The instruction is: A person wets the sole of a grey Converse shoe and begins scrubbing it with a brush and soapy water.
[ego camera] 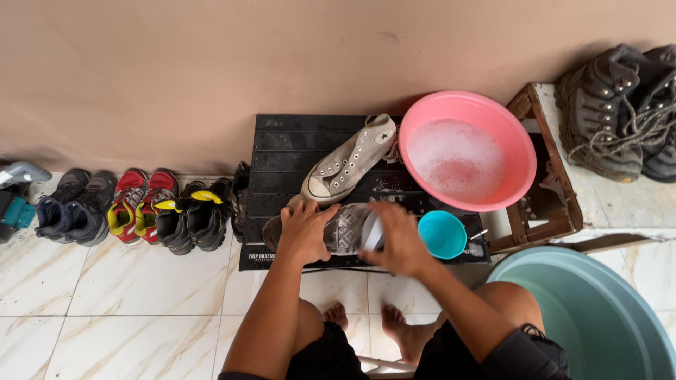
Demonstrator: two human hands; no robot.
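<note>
We are in the middle of washing shoes, as far as we can judge. Our left hand (304, 231) is closed around a grey shoe (343, 229) that lies on its side on the black slatted platform (282, 151), and it holds the shoe steady at the heel end. Our right hand (399, 239) is curled on a light-coloured brush or sponge (372, 231) and presses it against the toe end of the same shoe; this object is blurred, so we cannot tell exactly what it is. A beige high-top sneaker (350, 162) lies just behind on the platform, and we cannot tell if it is already clean. The pink basin (510, 137) with foamy water stands to the right, partly on a wooden crate (556, 190), and a small blue cup (442, 234) stands just beside our right hand. A big teal tub (598, 317) is near our right knee. Many pairs are probably left: dark sneakers (74, 207), red and yellow shoes (141, 204) and black shoes (191, 214) stand in a row by the wall, and heavy boots (620, 105) wait on the ledge.
</note>
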